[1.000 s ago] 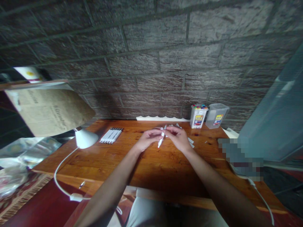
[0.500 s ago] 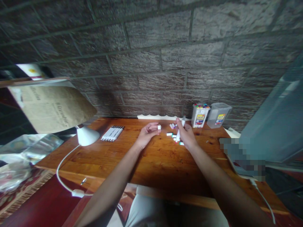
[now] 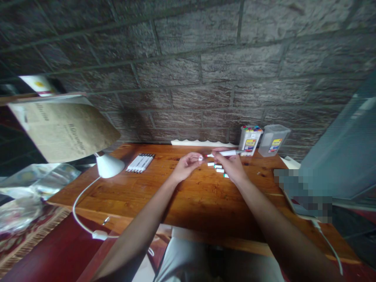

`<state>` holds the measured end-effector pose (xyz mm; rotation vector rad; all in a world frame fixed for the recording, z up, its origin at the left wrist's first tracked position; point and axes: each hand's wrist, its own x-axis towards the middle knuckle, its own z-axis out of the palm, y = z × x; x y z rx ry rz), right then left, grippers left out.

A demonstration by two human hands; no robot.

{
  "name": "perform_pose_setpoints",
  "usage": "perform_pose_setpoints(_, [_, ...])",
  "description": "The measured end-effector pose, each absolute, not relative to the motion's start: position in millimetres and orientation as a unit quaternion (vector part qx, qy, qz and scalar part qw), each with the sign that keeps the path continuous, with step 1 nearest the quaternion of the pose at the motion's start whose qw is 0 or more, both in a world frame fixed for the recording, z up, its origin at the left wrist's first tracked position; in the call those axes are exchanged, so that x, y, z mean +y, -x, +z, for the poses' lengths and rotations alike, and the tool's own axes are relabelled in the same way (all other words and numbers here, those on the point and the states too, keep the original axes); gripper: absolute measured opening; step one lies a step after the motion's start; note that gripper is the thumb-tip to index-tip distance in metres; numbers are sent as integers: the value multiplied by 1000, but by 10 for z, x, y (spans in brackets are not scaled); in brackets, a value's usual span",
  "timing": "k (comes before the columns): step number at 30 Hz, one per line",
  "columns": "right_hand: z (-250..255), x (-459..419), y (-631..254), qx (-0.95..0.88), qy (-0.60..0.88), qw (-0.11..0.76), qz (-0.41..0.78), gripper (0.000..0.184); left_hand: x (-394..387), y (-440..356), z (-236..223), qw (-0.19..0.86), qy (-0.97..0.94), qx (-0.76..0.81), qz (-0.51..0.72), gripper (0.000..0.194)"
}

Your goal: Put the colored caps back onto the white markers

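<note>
The left hand [image 3: 186, 166] pinches a small white cylindrical cap [image 3: 200, 158]; a slack hold could drop it beneath that hand. The right hand [image 3: 234, 167] grips a slim white red-tipped marker [image 3: 226, 153].

- Slim white marker [image 3: 226, 153] in the right fingers [image 3: 217, 156]: smooth plastic, slight sheen.
- Short white cap [image 3: 200, 158] in the left fingers [image 3: 193, 155]: smooth plastic.
- Reddish-brown wooden tabletop [image 3: 188, 196] beneath the fingers: glossy, grain showing.
- Dark grey block wall [image 3: 188, 78] beyond the fingers: rough, matt.
- Clear rectangular box [image 3: 267, 140] right of the fingers: see-through plastic.
- Tan printed lampshade [image 3: 67, 127] well left of the fingers: matt, paper-like.
</note>
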<state>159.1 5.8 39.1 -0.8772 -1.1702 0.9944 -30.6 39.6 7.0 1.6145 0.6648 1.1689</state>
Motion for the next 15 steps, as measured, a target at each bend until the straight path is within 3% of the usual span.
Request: perform_pose_setpoints(15, [390, 36, -1601, -574, 406, 609, 366, 29, 393, 281, 19, 531, -666, 263, 452, 33])
